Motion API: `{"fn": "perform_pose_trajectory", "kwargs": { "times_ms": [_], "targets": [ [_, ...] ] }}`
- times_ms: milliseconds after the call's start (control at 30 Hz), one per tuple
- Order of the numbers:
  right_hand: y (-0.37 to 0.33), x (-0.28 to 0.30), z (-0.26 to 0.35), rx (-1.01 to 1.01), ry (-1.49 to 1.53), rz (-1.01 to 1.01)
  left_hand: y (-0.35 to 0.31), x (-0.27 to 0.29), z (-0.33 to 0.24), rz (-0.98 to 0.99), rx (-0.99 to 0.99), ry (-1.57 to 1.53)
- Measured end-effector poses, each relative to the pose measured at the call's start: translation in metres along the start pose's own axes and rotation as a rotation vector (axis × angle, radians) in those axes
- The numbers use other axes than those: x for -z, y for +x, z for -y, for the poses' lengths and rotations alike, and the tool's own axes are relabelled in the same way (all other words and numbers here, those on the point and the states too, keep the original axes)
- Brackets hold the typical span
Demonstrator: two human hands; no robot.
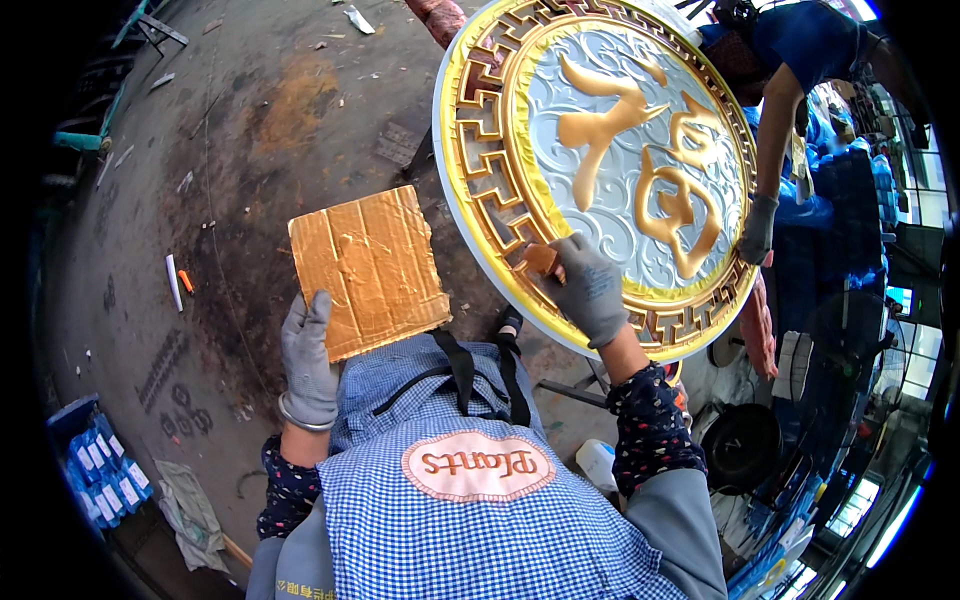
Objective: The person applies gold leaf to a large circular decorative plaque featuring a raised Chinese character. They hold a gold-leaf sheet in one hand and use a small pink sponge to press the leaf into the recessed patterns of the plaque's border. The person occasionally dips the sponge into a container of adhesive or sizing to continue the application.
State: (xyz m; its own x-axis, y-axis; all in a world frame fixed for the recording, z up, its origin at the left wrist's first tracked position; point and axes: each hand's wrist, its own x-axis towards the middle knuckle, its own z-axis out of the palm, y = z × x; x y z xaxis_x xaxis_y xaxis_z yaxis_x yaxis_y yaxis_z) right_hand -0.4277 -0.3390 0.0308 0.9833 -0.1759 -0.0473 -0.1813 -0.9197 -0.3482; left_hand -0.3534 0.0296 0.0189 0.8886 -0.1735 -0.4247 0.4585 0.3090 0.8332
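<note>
My left hand (311, 350), in a grey glove, grips the lower left edge of a flat piece of cardboard (372, 268) smeared with gold paint. In my gloved right hand (590, 292) is a small brown-gold pad (541, 259), pinched in the fingers, possibly a sponge. It meets the lower left of the border on a large round relief panel (487, 190). Gold fretwork rings this panel, with yellow strips along the rings. Raised gold characters stand on its pale blue-grey scrolled middle. What lies under my right palm is hidden.
At the panel's right edge is a co-worker's gloved hand (759, 230). Dark stand legs (575, 393) show below the panel. A black round pan (741, 447) and a white container (597, 463) lie right of me. A blue crate (100, 470) sits at lower left, beside a crumpled cloth (190, 515).
</note>
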Motion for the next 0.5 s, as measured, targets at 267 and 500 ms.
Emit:
{"fn": "perform_pose_trajectory", "kwargs": {
  "times_ms": [267,500],
  "targets": [
    [-0.003,-0.014,0.008,0.037,0.157,-0.088,-0.001,-0.012,-0.002,0.024,-0.046,0.101],
    [-0.049,0.023,0.026,-0.174,0.400,-0.275,0.005,-0.032,-0.002,0.121,-0.003,0.141]
  ]
}}
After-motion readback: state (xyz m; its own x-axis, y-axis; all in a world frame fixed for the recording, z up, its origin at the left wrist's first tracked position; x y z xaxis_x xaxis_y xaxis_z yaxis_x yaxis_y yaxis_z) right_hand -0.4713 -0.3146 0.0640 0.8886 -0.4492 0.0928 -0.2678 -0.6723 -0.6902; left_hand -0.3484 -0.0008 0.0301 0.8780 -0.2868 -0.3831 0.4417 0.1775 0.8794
